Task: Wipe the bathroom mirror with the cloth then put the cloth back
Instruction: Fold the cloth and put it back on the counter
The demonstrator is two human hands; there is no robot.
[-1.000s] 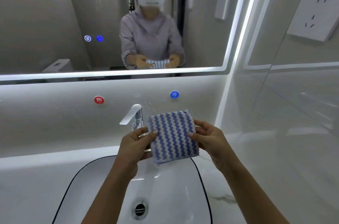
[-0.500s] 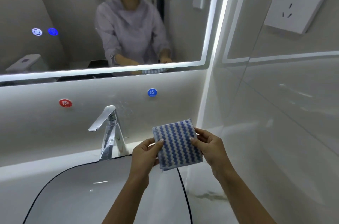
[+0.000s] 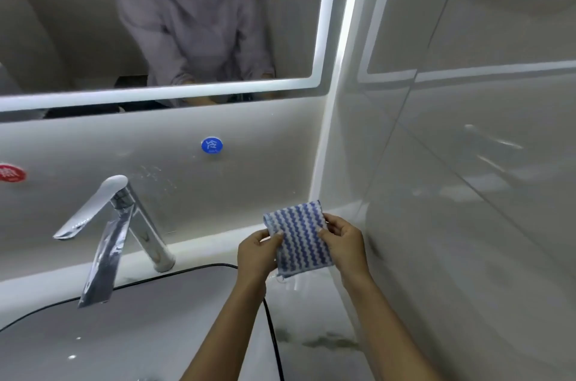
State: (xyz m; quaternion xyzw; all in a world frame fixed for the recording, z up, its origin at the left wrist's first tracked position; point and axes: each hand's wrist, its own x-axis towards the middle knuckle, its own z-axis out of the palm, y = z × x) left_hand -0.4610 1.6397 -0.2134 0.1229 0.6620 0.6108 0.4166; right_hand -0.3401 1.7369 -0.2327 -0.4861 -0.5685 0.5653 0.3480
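Hands: left (image 3: 254, 251) and right (image 3: 341, 243) pinch folded cloth (image 3: 299, 241) edges | forearms extended over counter (image 3: 311, 318)

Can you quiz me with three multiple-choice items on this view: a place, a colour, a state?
1. Where is the cloth?
A. in the sink
B. over the counter by the right wall
C. on the mirror

2. What colours is the cloth?
A. blue and white
B. red and white
C. plain grey

3. How is the cloth held?
A. left hand only
B. lying loose
C. both hands

Answers:
1 B, it is right of the sink rim.
2 A, wavy blue stripes show.
3 C, the left hand and right hand pinch its sides.
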